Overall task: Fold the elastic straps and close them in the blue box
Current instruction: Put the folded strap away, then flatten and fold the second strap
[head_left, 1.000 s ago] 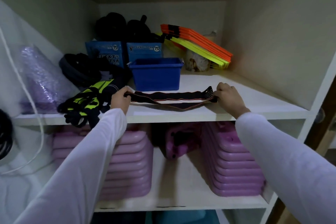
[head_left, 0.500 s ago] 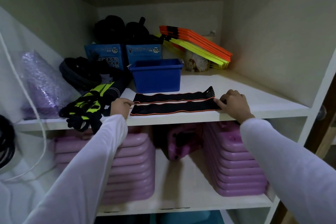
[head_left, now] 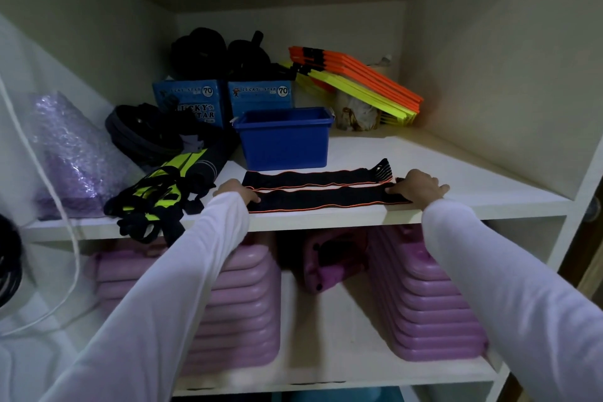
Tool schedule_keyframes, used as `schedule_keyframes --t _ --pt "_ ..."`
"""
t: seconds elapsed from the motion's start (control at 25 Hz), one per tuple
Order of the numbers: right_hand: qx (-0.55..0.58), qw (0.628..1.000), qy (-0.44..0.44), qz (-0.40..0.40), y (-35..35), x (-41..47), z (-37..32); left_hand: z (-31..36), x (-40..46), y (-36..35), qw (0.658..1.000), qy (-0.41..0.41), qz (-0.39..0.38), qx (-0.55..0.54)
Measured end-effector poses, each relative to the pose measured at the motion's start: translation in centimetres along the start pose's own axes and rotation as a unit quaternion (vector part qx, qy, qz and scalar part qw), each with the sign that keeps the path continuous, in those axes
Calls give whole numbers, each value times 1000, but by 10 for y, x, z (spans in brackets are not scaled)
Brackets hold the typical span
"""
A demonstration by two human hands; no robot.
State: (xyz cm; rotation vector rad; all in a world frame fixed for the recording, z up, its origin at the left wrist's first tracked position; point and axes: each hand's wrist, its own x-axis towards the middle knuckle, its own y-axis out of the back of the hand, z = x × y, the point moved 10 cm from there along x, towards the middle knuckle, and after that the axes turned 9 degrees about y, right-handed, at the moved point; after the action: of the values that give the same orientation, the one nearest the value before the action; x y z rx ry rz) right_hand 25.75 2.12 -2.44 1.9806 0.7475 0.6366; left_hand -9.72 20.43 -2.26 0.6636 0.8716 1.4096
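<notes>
Two hands work at the front edge of the upper shelf. The left hand presses the left end of the near strap with flattened fingers; the right hand lies spread and flat on its right end. This black strap with orange edging runs along the front edge. A second strap lies just behind it, parallel, its fringed end to the right. Behind both, toward the middle of the shelf, stands one blue box, open-topped. Two blue cartons stand behind it near the back wall. Below, on the lower shelf, sit two stacks of purple plates.
</notes>
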Motion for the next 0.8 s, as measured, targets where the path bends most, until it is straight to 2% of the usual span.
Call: schedule_keyframes --t 0.08,0.2,0.36,0.56,0.8 --pt "25 999 -6 -21 -2 -1 -6 2 0 -1 999 7 -6 -52" --pt "41 998 -17 -32 -5 0 -16 2 -3 2 989 27 34 -143" --pt "54 997 -28 38 6 2 -23 7 -1 14 974 2 92 -207" --pt "11 988 16 150 41 14 -49 34 -1 41 964 -86 162 -193" --pt "-53 985 39 157 43 33 -55 57 21 42 970 -124 188 -90"
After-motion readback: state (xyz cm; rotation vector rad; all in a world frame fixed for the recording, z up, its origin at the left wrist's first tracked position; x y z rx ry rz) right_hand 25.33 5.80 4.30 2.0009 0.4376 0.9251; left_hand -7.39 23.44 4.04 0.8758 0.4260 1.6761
